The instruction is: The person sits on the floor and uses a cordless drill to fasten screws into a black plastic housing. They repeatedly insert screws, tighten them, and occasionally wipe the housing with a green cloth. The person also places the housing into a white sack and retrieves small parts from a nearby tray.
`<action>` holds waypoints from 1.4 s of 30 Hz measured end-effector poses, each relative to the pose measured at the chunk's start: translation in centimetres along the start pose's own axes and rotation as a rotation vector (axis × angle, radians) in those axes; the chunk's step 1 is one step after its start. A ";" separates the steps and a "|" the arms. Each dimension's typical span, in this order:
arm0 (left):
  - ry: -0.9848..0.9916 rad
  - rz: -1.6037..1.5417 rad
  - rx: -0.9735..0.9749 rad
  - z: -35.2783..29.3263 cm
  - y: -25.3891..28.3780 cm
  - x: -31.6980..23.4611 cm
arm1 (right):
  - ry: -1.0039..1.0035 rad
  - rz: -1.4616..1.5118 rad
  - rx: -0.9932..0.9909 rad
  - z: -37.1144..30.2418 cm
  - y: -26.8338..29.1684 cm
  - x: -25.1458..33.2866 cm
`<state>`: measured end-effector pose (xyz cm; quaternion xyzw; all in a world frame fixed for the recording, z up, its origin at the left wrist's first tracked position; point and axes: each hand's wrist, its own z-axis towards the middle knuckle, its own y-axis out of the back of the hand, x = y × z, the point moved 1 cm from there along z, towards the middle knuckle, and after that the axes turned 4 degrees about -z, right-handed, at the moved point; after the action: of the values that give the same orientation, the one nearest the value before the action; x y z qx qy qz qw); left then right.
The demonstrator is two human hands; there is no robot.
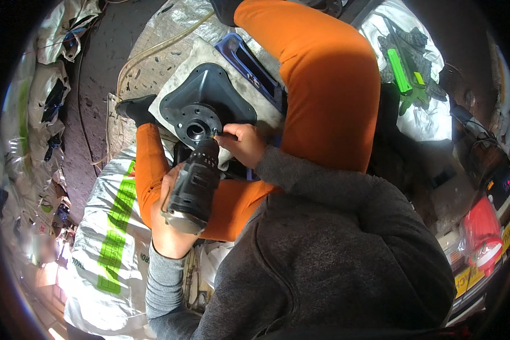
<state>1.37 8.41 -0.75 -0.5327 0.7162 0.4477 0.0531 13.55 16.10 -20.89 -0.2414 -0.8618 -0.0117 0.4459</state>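
Note:
My left hand (pixel 168 184) is closed round a black cordless drill (pixel 195 182), whose chuck points away from me. Its front end reaches the near right edge of a round flange on a dark grey plastic housing (pixel 209 85). The flange has small holes and a larger central bore. My right hand (pixel 245 143) pinches something small beside the drill's tip, at the flange's rim; the fingers hide what it is. Under the housing lies a stained, cream-coloured pad (pixel 268 115), between my orange-trousered legs.
Beyond the pad's right side stands a blue plastic frame (pixel 246 65). A pale hose (pixel 153 52) runs over the woven sacking (pixel 144 71). White and green sacks (pixel 105 221) lie at left. At right are gloves with a bright green tool (pixel 399 71) and a red container (pixel 483 229).

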 end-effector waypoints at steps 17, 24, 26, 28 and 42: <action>0.019 -0.392 -0.296 -10.9 -5.7 0.4 | -0.294 0.415 0.368 -4.6 3.8 2.3; -0.054 -0.356 -0.320 -13.0 -7.5 1.4 | -0.288 0.226 0.549 -5.2 2.6 2.8; -0.081 -0.342 -0.316 -13.1 -7.7 1.4 | -0.253 0.209 0.579 -5.1 2.4 2.7; -0.089 -0.331 -0.318 -13.3 -7.8 1.4 | -0.258 0.213 0.567 -5.0 2.4 2.5; 0.211 -0.502 -0.311 -15.3 -6.5 1.5 | -0.319 0.531 0.517 -5.1 3.1 2.3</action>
<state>12.16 -3.55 3.75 -0.7380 0.4869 0.4671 0.0051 17.69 18.56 -16.66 -0.3343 -0.8025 0.3585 0.3402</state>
